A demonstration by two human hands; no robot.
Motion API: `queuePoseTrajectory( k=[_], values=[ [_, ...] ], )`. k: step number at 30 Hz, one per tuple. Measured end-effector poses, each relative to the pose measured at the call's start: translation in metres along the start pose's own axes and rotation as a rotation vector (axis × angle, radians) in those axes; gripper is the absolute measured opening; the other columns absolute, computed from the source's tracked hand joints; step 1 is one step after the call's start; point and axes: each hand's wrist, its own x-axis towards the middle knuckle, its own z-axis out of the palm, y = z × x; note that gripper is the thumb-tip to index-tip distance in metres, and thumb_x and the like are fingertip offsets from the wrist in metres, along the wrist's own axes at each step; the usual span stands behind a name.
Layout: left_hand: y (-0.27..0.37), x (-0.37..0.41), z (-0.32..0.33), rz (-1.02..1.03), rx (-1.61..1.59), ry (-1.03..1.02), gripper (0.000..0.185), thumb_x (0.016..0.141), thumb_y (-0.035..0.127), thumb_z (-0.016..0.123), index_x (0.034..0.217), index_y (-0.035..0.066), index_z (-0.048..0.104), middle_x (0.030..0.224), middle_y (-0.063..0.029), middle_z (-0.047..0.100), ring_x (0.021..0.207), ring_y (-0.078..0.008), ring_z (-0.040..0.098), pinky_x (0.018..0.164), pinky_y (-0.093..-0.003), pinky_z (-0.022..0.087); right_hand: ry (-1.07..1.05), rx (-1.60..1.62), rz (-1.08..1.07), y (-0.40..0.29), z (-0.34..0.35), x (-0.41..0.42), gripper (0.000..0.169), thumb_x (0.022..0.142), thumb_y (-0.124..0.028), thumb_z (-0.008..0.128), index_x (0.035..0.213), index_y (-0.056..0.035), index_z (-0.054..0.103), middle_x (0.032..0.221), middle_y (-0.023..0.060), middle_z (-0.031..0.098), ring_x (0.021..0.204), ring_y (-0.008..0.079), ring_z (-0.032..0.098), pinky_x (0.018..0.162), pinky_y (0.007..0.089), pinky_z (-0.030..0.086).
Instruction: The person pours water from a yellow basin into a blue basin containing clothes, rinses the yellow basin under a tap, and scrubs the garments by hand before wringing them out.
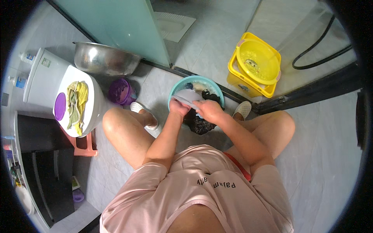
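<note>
A round turquoise plastic basin [172, 85] stands on the tiled floor between the feet, with sudsy water in it. Over its near part, my left hand [179, 107] and my right hand [210, 110] both grip a wet light grey cloth [188, 95], close together. Black wet fabric [201, 123] lies under and beside my right hand and hangs over the basin's near rim. More dark and pale cloth shows in the water at the far side. My fingertips are partly hidden by the cloth.
A yellow tub [237, 83] holding a yellow basin [259, 58] is at the far right, past a dark door track. At left are a purple bucket [122, 91], a steel pot [105, 59], and a closed toilet lid [94, 96] with rags [77, 102] on it.
</note>
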Motion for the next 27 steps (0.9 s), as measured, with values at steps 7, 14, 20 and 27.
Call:
queuePoseTrajectory(
  k=[7, 14, 20, 27],
  values=[
    [0.008, -0.05, 0.071, -0.015, 0.118, -0.225, 0.07, 0.094, 0.05, 0.021, 0.133, -0.005, 0.038, 0.139, -0.0216, 0.041, 0.129, -0.0376, 0.038, 0.11, -0.0517, 0.022, 0.158, 0.332, 0.191, 0.02, -0.06, 0.011, 0.041, 0.084, -0.019, 0.063, 0.122, -0.0059, 0.055, 0.101, 0.0162, 0.065, 0.089, 0.0284, 0.062, 0.078, 0.0362, 0.05],
    [0.027, -0.095, 0.164, -0.028, 0.53, -0.364, 0.066, 0.097, 0.051, 0.024, 0.126, -0.005, 0.046, 0.126, -0.0207, 0.053, 0.115, -0.0351, 0.052, 0.103, -0.0488, 0.035, 0.438, 0.295, -0.156, -0.01, -0.126, 0.032, 0.074, 0.075, -0.023, 0.072, 0.136, -0.0025, 0.037, 0.133, 0.0224, 0.042, 0.123, 0.0378, 0.041, 0.102, 0.0419, 0.036],
    [0.029, -0.067, 0.145, -0.116, 0.77, -0.25, 0.062, 0.096, 0.052, 0.028, 0.122, 0.001, 0.05, 0.118, -0.0175, 0.058, 0.108, -0.0306, 0.057, 0.097, -0.0482, 0.041, 0.272, 0.326, 0.01, -0.009, -0.088, 0.04, 0.073, 0.075, -0.026, 0.072, 0.135, -0.0027, 0.038, 0.128, 0.0242, 0.049, 0.117, 0.0392, 0.047, 0.099, 0.0417, 0.038],
    [0.027, 0.011, 0.026, -0.141, 1.022, 0.198, 0.053, 0.096, 0.042, 0.03, 0.12, 0.001, 0.052, 0.113, -0.0178, 0.06, 0.101, -0.032, 0.059, 0.092, -0.0454, 0.045, -0.024, 0.437, -0.014, 0.03, 0.011, 0.024, 0.075, 0.075, -0.028, 0.072, 0.137, -0.0046, 0.037, 0.134, 0.0222, 0.044, 0.121, 0.0377, 0.046, 0.1, 0.0408, 0.038]
  ],
)
